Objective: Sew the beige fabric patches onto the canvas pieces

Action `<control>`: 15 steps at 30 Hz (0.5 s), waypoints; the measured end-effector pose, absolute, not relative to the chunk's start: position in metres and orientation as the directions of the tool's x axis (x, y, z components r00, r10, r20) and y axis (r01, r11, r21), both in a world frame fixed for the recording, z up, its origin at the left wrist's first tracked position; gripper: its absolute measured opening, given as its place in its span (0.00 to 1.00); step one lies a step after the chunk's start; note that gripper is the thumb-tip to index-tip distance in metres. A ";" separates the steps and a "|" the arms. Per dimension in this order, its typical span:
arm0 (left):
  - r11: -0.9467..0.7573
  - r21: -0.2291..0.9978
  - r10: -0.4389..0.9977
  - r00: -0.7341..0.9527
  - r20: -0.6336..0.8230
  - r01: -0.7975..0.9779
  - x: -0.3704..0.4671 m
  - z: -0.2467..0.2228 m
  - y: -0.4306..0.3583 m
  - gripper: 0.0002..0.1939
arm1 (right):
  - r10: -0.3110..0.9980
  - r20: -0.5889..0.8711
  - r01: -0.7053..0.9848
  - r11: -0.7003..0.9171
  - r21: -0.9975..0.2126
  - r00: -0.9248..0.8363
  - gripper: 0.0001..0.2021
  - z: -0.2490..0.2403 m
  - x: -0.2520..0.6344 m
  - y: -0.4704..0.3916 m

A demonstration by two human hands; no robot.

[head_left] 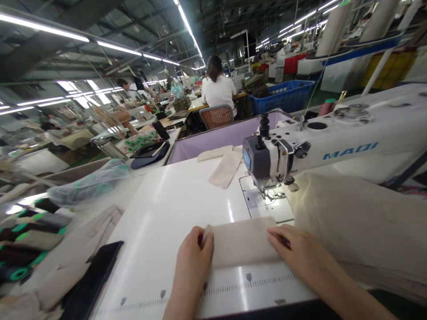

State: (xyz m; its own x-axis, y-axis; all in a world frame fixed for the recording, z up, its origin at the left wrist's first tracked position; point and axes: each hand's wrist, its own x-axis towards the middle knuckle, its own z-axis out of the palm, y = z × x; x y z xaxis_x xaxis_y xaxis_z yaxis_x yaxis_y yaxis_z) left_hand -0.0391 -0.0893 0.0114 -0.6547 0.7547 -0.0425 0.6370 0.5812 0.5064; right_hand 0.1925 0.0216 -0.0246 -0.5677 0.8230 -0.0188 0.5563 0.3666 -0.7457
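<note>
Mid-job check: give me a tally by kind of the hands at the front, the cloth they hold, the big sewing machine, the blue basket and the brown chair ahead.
Hands: 2, left hand and right hand
Held cloth: 1
Sewing machine: 1
Blue basket: 1
Brown chair: 1
Total: 6

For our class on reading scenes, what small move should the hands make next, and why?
Perhaps slide the beige cloth forward toward the sewing machine: the left hand and right hand pinch its opposite sides, and it lies just short of the machine's head.
</note>
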 end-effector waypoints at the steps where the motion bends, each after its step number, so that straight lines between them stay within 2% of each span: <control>1: 0.577 0.510 0.758 -0.651 -0.041 0.639 -0.039 0.011 -0.089 0.16 | 0.823 -0.020 0.558 0.367 -0.745 -0.568 0.16 -0.024 0.192 0.022; 8: 0.546 0.499 0.782 -0.623 -0.016 0.673 -0.043 0.004 -0.091 0.14 | 0.821 -0.035 0.561 0.358 -0.747 -0.570 0.15 -0.021 0.192 0.022; 12: 0.512 0.463 0.799 -0.599 0.053 0.724 -0.043 0.002 -0.091 0.14 | 0.812 -0.036 0.570 0.377 -0.730 -0.583 0.14 -0.021 0.191 0.023; 15: 0.503 0.417 0.822 -0.568 0.041 0.757 -0.044 0.002 -0.090 0.14 | 0.806 -0.040 0.586 0.394 -0.708 -0.590 0.12 -0.021 0.190 0.023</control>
State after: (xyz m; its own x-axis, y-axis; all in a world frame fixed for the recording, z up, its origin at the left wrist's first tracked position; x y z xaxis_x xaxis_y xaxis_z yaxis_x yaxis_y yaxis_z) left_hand -0.0440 -0.0902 0.0020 -0.5681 0.8219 0.0411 0.7574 0.5027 0.4167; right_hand 0.1904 0.0233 -0.0209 -0.5903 0.8062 -0.0403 0.5863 0.3939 -0.7079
